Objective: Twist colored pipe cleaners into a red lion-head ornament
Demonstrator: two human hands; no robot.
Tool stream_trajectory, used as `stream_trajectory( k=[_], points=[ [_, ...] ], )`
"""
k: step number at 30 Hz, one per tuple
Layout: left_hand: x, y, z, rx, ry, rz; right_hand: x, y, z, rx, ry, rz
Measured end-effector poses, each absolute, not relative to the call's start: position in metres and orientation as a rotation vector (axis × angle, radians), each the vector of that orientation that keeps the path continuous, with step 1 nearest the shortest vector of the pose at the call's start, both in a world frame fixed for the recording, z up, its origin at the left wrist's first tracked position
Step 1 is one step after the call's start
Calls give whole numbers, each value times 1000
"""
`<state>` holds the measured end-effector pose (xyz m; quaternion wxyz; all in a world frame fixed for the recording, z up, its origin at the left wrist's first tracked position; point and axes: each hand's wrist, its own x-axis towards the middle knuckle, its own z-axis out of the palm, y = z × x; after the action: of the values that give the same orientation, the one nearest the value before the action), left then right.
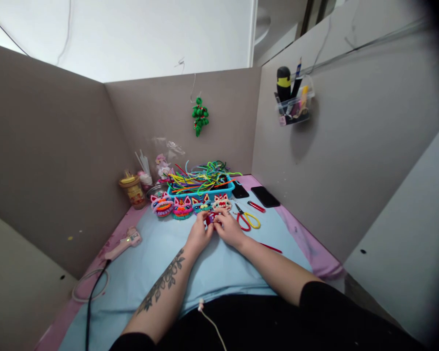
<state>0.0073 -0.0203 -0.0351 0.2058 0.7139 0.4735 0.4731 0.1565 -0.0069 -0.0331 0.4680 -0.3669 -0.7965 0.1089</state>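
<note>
My left hand and my right hand meet over the blue cloth, fingers closed on a small red and purple pipe-cleaner piece. Much of the piece is hidden by my fingers. Just beyond it stands a row of fuzzy animal-head figures: a pink and orange one, a pink one with an orange horn, a teal one and a cream one. Scissors with red and yellow handles lie to the right of my right hand.
A blue basket of pipe cleaners is behind the figures. Phones, a red cutter and a red stick lie right. A pink glue gun with its cord and a lidded cup are left. Grey partitions surround the table.
</note>
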Motion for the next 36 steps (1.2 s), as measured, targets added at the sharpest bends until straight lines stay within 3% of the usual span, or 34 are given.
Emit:
stream_trajectory(
  k=[36],
  points=[
    [20,-27,-30,2007,1495,1158,150,-16,-28,-979,-2023,5]
  ],
)
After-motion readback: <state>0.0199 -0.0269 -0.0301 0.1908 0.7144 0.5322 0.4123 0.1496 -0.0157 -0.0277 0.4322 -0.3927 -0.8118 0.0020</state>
